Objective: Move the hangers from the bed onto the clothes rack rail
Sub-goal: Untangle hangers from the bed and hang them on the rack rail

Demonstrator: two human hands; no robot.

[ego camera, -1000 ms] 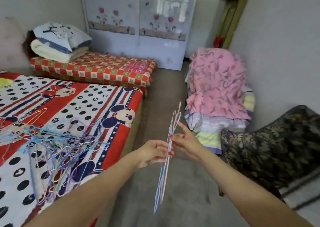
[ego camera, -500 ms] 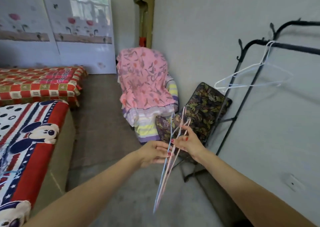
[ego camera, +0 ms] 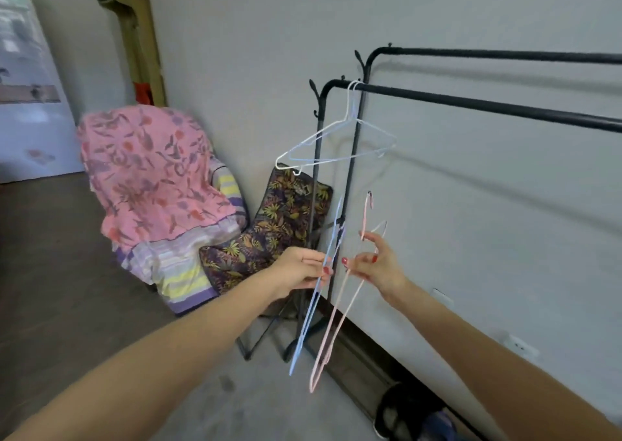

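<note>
The person stands facing the clothes rack, both arms stretched out. The left hand [ego camera: 304,269] pinches the blue hangers [ego camera: 316,292] between thumb and fingertips, so they hang edge-on, hooks up. Just beside it the right hand [ego camera: 377,265] grips a pink hanger [ego camera: 340,312], thumb and curled fingers closed on the wire while the forefinger points upward along the neck. The two bunches sit close together but apart (a narrow gap shows between them), well below the front rail [ego camera: 488,106]. A white hanger [ego camera: 333,144] already hangs near the rail's left end, against the grey wall [ego camera: 471,222].
</note>
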